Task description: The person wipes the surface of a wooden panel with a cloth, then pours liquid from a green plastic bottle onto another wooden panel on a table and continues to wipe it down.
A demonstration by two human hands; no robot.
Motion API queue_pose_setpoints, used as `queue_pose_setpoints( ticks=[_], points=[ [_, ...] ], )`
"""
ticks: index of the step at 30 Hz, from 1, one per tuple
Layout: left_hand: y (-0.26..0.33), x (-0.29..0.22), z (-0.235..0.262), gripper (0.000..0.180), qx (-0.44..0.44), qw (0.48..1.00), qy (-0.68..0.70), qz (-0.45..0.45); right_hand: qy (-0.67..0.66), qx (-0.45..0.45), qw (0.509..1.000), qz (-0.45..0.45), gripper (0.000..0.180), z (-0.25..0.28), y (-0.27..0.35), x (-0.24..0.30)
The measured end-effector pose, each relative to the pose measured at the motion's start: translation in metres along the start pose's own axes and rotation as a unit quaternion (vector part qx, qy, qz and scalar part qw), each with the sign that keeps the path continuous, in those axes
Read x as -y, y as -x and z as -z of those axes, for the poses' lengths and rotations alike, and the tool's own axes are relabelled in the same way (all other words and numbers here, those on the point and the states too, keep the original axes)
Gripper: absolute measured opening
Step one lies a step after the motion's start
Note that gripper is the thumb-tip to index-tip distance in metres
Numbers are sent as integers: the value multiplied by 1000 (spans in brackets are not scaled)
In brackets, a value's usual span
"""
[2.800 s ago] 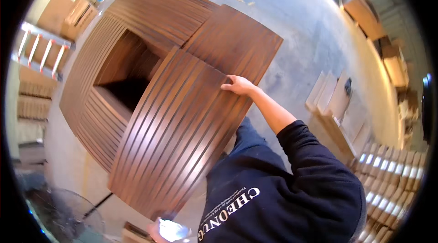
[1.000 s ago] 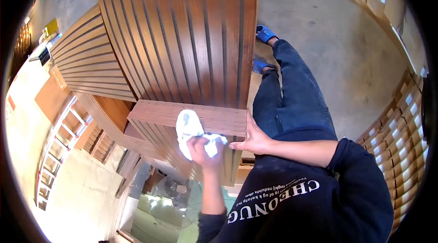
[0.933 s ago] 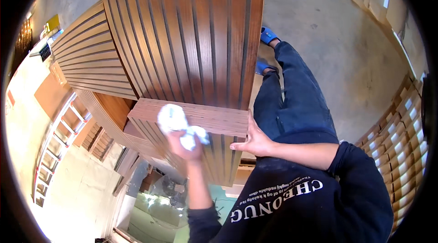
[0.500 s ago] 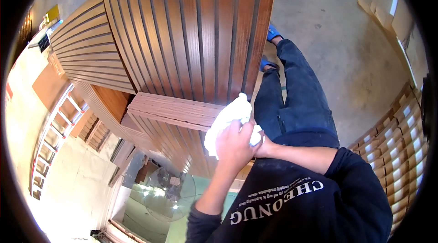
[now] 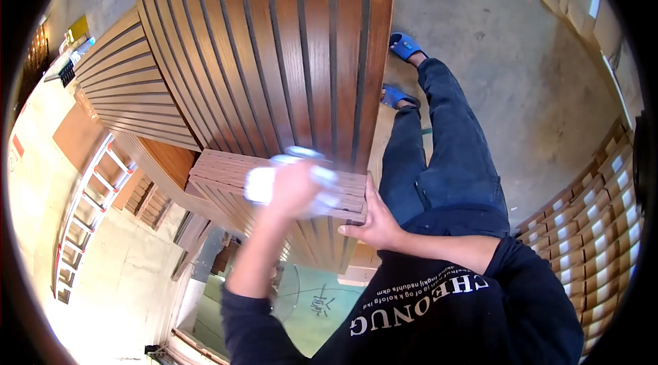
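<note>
A white cloth (image 5: 260,185) is bunched in my left hand (image 5: 293,188), whose fingers are closed on it but smeared by motion. The cloth lies over a stack of narrow pinkish-brown wooden slats (image 5: 223,165), hiding their middle. My right hand (image 5: 384,224) grips the stack's near right end, thumb on one side and fingers along the other. Beyond the slats stands a large brown panel (image 5: 274,56) with dark grooves. More grooved wood (image 5: 322,238) shows beneath the stack.
Another grooved panel (image 5: 130,77) adjoins at the left. A ladder (image 5: 86,217) lies farther left, and a round glass-like sheet (image 5: 301,289) is below the stack. At right are stacked light-brown wooden pieces (image 5: 582,248). My feet in blue slippers (image 5: 406,45) rest on the concrete floor.
My left hand has moved left along the slats with the cloth. My right hand, earlier beside the left at the cloth, now grips the end of the stack.
</note>
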State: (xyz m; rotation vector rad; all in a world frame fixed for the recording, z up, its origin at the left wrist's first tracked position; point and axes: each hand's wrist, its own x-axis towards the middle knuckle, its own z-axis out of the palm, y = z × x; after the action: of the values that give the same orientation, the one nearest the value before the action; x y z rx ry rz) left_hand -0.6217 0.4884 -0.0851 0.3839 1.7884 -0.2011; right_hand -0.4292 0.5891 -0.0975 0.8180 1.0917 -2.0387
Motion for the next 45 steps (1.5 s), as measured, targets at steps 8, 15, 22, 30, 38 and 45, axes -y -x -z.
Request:
queue_pose_setpoints(
  ticks=[8,15,22,30,38,45],
  points=[
    [17,23,18,23,-168,982,-92,-8,-11,-24,1000,1,126,-8,2,-7],
    [42,103,66,38,-248,938,-51,235,104,7,994,17,127,5,7,9],
    [135,164,30,62,-412,859,140,270,339,110,912,205,101,40,1,57],
    [89,219,20,62,-251,814,474,223,271,252,849,377,83,41,-70,47],
    [86,219,20,54,-278,813,456,233,277,201,851,399,61,33,-75,40],
    [87,215,24,67,-264,792,503,222,286,219,846,393,63,35,-74,42]
  ],
)
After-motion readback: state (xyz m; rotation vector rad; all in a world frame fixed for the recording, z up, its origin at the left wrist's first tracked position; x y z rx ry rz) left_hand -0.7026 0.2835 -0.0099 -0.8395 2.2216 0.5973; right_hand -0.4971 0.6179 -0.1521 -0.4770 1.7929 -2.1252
